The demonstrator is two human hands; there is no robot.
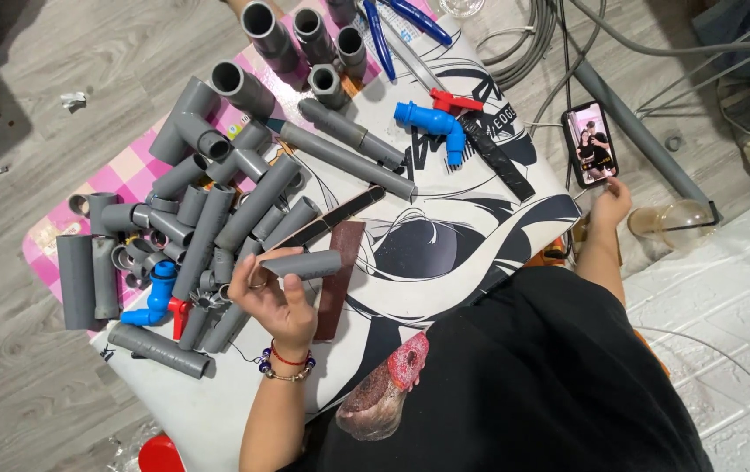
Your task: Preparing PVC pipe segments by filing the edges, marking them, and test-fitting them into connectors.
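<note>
My left hand (274, 297) holds a short grey pipe piece (305, 264) above a low table (445, 253) covered with a black-and-white printed cloth. Just left of that hand lies a heap of grey pipes and fittings (200, 218), with a blue tap with a red handle (158, 301) at its near edge. A brown strip of sandpaper (340, 275) lies under the held pipe. My right hand (611, 203) reaches off the table's right side, fingertips touching the lower end of a phone (591, 143) with a lit screen.
A second blue tap (434, 124) with a red handle, blue-handled pliers (401, 22) and a black strip (499, 159) lie at the table's far end. Cables (532, 35), a metal leg (637, 131) and a clear plastic container (676, 220) are on the floor at right.
</note>
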